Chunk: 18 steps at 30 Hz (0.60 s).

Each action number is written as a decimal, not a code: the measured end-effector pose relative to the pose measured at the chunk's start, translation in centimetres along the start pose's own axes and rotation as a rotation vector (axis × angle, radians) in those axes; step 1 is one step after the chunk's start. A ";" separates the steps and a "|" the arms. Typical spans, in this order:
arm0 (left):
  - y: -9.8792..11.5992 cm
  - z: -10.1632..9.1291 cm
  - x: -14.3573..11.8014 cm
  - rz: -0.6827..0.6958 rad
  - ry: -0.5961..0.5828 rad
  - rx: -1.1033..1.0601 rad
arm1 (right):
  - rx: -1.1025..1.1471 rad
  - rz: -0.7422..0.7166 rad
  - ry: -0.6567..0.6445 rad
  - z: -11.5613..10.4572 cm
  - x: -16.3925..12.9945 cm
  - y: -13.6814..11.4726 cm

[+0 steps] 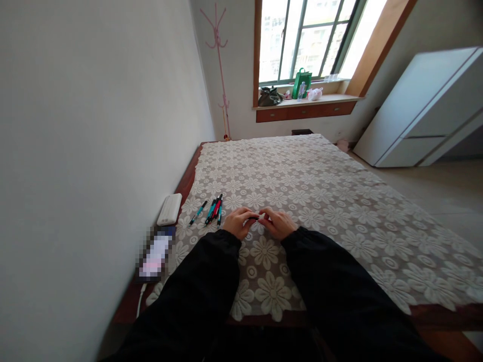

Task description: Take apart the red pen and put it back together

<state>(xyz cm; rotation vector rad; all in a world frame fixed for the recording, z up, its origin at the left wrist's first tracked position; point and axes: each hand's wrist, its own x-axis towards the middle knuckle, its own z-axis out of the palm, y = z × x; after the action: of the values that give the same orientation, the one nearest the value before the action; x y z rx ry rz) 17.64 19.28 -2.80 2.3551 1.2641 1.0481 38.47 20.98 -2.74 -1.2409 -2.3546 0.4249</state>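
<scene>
Both hands are pinching one dark pen [255, 218] between them, its long axis running left-right: left hand [237, 221] and right hand [278, 223] each closed on one end, above the lace-covered surface [320, 201]; spare pens [214, 209] are lying just left.

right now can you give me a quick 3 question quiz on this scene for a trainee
1. True or false: both hands meet on one small dark item above the lace cloth.
2. Multiple choice: where does the loose group of pens lie? A) to the left of the left hand B) on the windowsill C) on the floor
3. Fill in: the white power bank lies near the ____ edge of the table, by the wall.

Key
1. True. The item is too small to identify.
2. A
3. left
</scene>
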 end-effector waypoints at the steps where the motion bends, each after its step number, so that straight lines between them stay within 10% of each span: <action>1: 0.0 0.0 0.0 -0.008 0.005 0.018 | 0.007 -0.002 0.002 0.0 0.0 0.0; 18: 0.2 -0.3 0.1 -0.038 -0.018 -0.089 | 0.073 -0.155 0.121 0.9 -0.2 1.3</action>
<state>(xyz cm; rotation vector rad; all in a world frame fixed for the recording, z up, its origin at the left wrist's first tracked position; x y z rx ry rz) 17.61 19.23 -2.43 2.2615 1.2249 1.0468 38.99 21.48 -4.09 -1.0131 -2.2910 0.3711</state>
